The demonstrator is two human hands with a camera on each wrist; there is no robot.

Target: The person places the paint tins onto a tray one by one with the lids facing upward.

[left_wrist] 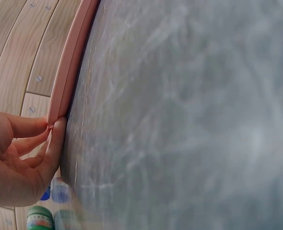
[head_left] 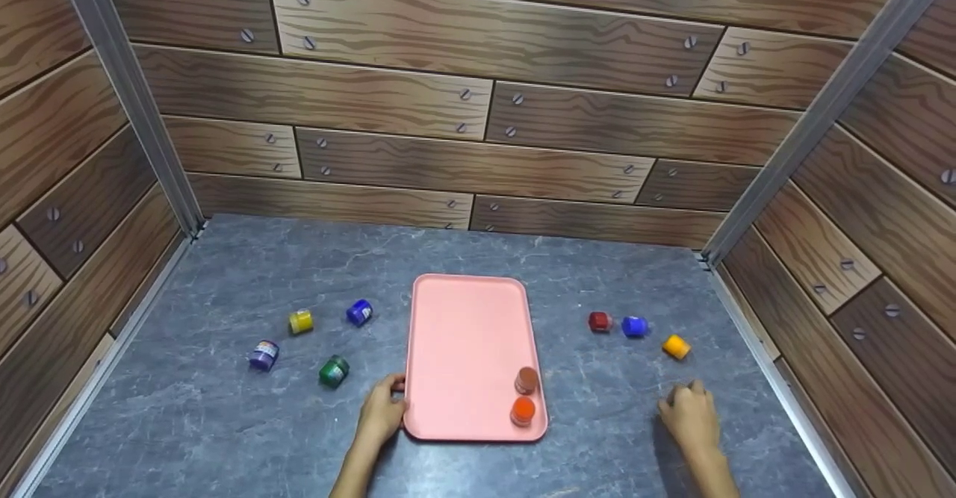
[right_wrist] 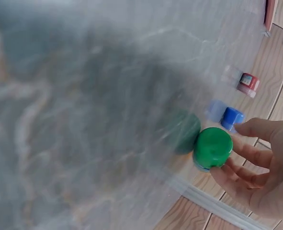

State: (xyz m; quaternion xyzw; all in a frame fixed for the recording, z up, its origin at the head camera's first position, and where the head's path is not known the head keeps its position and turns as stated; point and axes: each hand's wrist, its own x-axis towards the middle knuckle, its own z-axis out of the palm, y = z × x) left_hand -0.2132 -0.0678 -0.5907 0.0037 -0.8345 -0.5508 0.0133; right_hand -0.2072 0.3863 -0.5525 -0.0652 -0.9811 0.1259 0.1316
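My left hand (head_left: pixel 382 414) grips the left edge of a pink tray (head_left: pixel 467 349) near its front corner. In the left wrist view, the tray's rim (left_wrist: pixel 70 62) lies pinched between the fingers. Two small paint jars, one brown-lidded (head_left: pixel 526 379) and one orange-red-lidded (head_left: pixel 523 410), stand at the tray's front right. Over on the right, my right hand (head_left: pixel 691 417) holds a green-lidded jar (right_wrist: pixel 214 146), its fingers curled about the jar's side. That jar is hidden by the hand in the head view.
Beyond the right hand lie a red jar (head_left: pixel 600 322), a blue jar (head_left: pixel 635 326) and an orange-yellow jar (head_left: pixel 677 346). Left of the tray are yellow (head_left: pixel 301 322), blue (head_left: pixel 359 312), purple (head_left: pixel 264 355) and green (head_left: pixel 334 371) jars. Wood-patterned walls (head_left: pixel 478 110) enclose the grey tabletop.
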